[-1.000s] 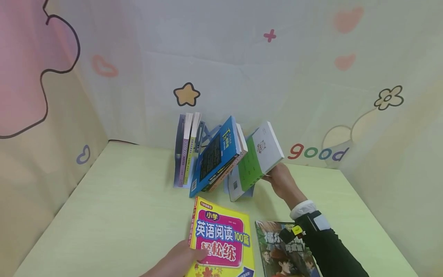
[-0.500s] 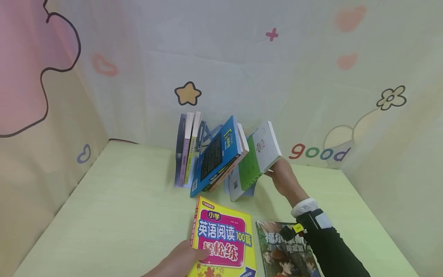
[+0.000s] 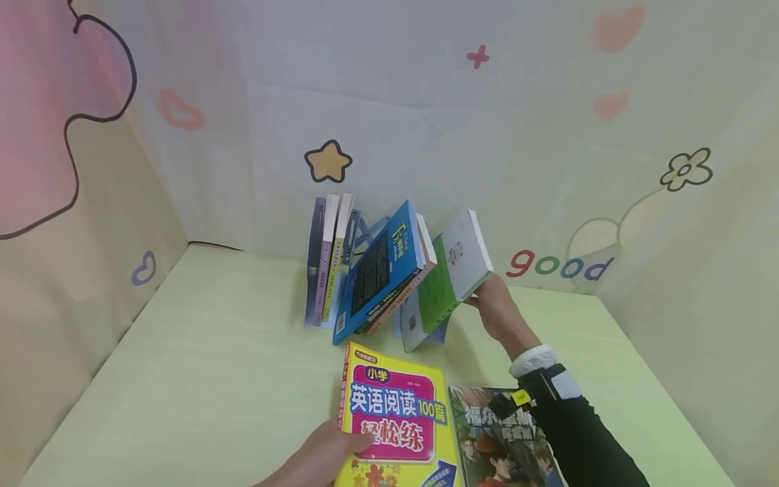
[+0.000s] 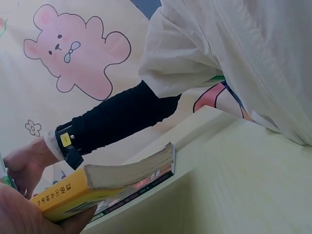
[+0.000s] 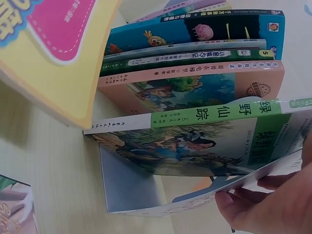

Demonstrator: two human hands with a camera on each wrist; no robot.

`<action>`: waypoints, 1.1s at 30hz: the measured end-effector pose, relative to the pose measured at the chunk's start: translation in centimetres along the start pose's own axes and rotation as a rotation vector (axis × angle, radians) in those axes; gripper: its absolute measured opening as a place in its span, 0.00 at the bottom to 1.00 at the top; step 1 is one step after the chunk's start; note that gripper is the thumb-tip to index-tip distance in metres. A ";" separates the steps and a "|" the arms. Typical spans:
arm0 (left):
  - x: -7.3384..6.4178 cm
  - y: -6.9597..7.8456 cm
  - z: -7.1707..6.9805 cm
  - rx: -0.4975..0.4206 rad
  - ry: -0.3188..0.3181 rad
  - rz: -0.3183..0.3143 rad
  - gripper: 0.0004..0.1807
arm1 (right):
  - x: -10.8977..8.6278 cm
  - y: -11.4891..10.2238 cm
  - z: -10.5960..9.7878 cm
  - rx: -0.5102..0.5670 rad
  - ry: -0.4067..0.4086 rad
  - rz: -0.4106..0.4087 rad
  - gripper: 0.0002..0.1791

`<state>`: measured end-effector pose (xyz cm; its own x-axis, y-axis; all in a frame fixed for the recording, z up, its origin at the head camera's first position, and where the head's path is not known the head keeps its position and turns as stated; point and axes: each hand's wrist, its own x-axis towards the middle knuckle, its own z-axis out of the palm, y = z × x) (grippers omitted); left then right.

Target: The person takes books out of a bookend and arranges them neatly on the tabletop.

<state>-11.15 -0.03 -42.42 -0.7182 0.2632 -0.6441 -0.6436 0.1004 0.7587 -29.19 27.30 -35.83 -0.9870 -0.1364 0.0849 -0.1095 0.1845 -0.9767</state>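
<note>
My left hand (image 3: 328, 450) grips a yellow and pink book (image 3: 398, 392), thumb on the cover and fingers under it. Farther back, a green and white book (image 3: 439, 297) leans to the right at the end of a row. Behind its upper right edge is my right hand (image 3: 502, 314). In the right wrist view, that hand's fingers (image 5: 248, 200) curl against the outer face of the blue-grey book rack's end panel (image 5: 131, 180). Whether they also hold the book is hidden.
A blue book (image 3: 380, 270) and several thinner ones lean right in the rack. Two slim books (image 3: 328, 270) stand nearly upright at its left end. A dark comic-style book (image 3: 496, 439) lies flat on the pale table (image 3: 182, 379). A printed cloth (image 3: 395, 122) hangs behind.
The yellow book and my left hand have shifted slightly to the right in view. My right hand and the leaning book have barely moved.
</note>
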 end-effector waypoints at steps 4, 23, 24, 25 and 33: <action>0.0 0.1 0.3 0.005 -0.006 0.000 0.30 | 0.1 0.0 0.0 -0.012 -0.018 -0.027 0.29; 4.7 -3.1 0.7 0.208 0.088 -0.057 0.25 | 0.1 0.2 0.1 -0.039 0.004 -0.021 0.29; 4.2 -2.8 0.9 0.212 0.093 -0.059 0.24 | 0.2 0.3 0.1 -0.040 0.007 -0.020 0.29; 3.8 -2.6 1.0 0.209 0.099 -0.061 0.24 | 0.2 0.3 0.1 -0.044 0.006 -0.020 0.29; 2.0 -1.4 1.3 0.184 0.109 -0.004 0.30 | 0.0 0.4 -0.1 -0.065 0.001 -0.043 0.28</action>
<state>-11.32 1.57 -44.64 -0.7465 0.1586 -0.6462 -0.5946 0.2771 0.7548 -29.28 27.46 -36.23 -0.9814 -0.1443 0.1264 -0.1587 0.2409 -0.9575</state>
